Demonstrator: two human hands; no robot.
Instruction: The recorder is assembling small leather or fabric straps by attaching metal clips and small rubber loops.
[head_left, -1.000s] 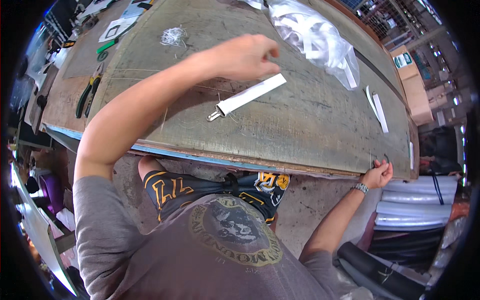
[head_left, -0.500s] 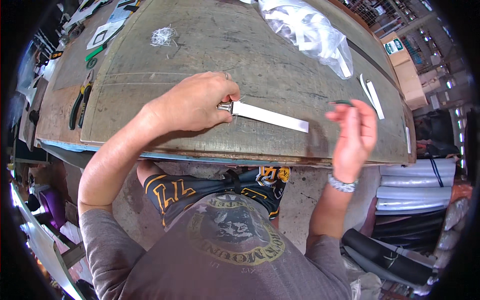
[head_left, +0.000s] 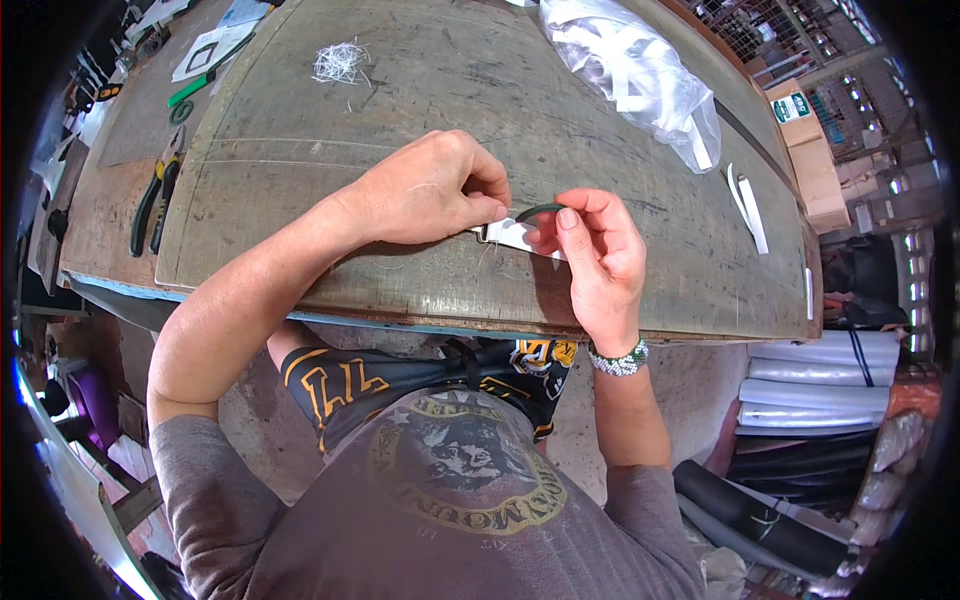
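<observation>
Over the near middle of the table, my left hand (head_left: 425,195) pinches the end of a white strap (head_left: 510,234) by a small metal buckle (head_left: 482,234), which its fingers partly cover. My right hand (head_left: 608,262) has come in close from the right, its fingers curled around a slim, curved dark green tool (head_left: 540,211). The tool's tip lies near my left thumb, just above the strap. What kind of tool it is cannot be made out. The strap's far end is hidden behind my right fingers. Loose threads show beside the buckle.
Cut white threads (head_left: 341,63) lie in a heap farther back. A clear plastic bag (head_left: 640,75) of white straps sits at the back right, with loose white strips (head_left: 747,212) nearby. Pliers (head_left: 158,205) rest at the left. Cardboard boxes (head_left: 815,165) stand beyond the right edge.
My right hand has moved left with the green tool, from beyond the strap's free end to beside the buckle. My left hand has shifted slightly right, still on the strap.
</observation>
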